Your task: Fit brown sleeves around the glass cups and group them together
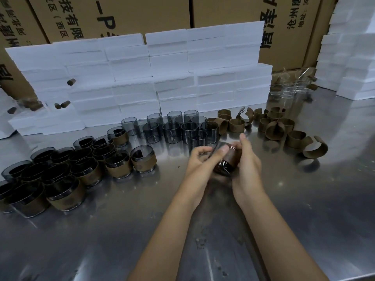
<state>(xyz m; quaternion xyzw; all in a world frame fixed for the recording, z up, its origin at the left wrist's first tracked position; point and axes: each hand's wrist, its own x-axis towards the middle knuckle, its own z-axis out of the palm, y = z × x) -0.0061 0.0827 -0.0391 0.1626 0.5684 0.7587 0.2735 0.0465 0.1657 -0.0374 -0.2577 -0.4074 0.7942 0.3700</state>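
Note:
Both hands hold one dark glass cup (224, 163) tilted on its side just above the steel table, with a brown sleeve (231, 158) wrapped round it. My left hand (199, 165) grips the cup's left side, thumb across the top. My right hand (248, 163) curls round the sleeve from the right. Bare smoky glass cups (172, 128) stand in a cluster behind my hands. Sleeved cups (67, 169) are grouped at the left. Loose brown sleeves (274, 128) lie scattered at the right rear.
White foam blocks (142, 78) are stacked in a wall behind the cups, with cardboard cartons (294, 27) further back. Clear glass cups (292, 88) sit at the far right rear beside more foam (349, 57). The steel table (121, 230) stretches bare in front of me.

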